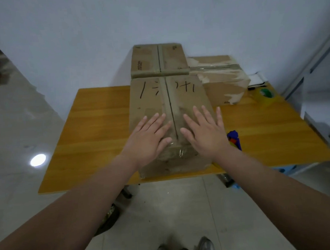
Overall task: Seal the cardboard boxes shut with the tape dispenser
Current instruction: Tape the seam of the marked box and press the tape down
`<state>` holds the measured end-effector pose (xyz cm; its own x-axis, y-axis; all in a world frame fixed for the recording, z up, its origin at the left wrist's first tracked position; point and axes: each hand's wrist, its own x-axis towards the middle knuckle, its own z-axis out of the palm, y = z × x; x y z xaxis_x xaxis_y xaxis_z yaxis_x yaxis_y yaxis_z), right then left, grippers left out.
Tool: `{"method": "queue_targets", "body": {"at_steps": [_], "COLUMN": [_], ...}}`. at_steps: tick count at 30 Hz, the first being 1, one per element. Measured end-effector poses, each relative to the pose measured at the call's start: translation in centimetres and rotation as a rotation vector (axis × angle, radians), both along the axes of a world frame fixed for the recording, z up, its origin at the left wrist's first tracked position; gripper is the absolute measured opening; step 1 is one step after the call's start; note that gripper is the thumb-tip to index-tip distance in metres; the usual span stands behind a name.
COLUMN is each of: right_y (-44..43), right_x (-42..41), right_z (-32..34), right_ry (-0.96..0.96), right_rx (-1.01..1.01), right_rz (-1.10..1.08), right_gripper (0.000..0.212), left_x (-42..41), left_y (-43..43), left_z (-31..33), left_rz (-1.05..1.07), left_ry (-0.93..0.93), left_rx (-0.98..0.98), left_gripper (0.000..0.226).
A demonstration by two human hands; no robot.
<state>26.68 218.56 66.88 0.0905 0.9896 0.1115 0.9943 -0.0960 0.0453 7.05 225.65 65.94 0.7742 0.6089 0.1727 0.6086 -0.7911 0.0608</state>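
Plainly, in the head view the nearest cardboard box [168, 98] sits at the front of the wooden bench [96, 127]. Its flaps are closed, with a dark seam down the middle, black marker strokes at the far end and shiny clear tape over the near edge. The left grip [145, 137] and right grip [206, 130] — bare hands — lie flat on top either side of the seam, fingers straight and spread, holding nothing. The blue tape dispenser [233, 139] lies just right of the box, largely hidden behind the right wrist. The marker strokes cannot be read.
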Motion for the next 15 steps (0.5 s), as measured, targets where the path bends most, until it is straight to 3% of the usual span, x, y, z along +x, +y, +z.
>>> {"method": "queue_targets", "body": {"at_steps": [3, 6, 8, 11, 15], "right_y": [0.0, -1.0, -1.8, -2.8, -3.2], "right_x": [3.0, 4.8, 5.6, 6.7, 8.0], "right_z": [0.5, -0.5, -1.7, -3.4, -5.6], "right_ry": [-0.105, -0.1, 0.053, 0.431, 0.578], "right_rx": [-0.208, -0.256, -0.223, -0.131, 0.007], "right_rz": [-0.056, -0.053, -0.046, 0.053, 0.181], "right_gripper": [0.073, 0.073, 0.078, 0.082, 0.085], "left_x": [4.0, 5.8, 5.9, 5.7, 5.9], "left_y": [-0.3, -0.6, -0.7, -0.7, -0.8], "left_z": [0.0, -1.0, -1.4, -1.8, -2.3], "left_rz": [-0.006, 0.03, 0.052, 0.038, 0.033], "left_ry": [0.029, 0.093, 0.109, 0.191, 0.286], "left_rx": [-0.038, -0.089, -0.097, -0.021, 0.054], "left_gripper": [0.067, 0.074, 0.081, 0.091, 0.095]}}
